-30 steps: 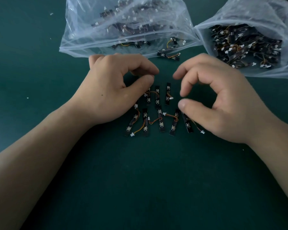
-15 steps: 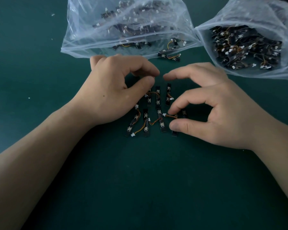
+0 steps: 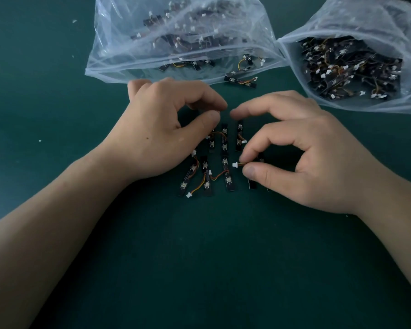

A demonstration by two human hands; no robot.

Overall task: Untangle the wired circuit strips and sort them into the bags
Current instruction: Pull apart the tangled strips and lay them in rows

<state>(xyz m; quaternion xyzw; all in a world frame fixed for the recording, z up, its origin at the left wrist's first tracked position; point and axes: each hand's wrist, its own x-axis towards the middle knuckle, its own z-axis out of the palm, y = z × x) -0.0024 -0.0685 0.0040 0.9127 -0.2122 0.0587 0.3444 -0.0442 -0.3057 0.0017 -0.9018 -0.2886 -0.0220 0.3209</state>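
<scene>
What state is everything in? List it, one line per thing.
Strips: lying flat on the table, some linked by wires.
Left hand: curled over them; grip hidden.
Right hand: pinching one orange wire between thumb and fingertip.
Left bag: open, holding strips.
Right bag: open, packed with strips.
</scene>
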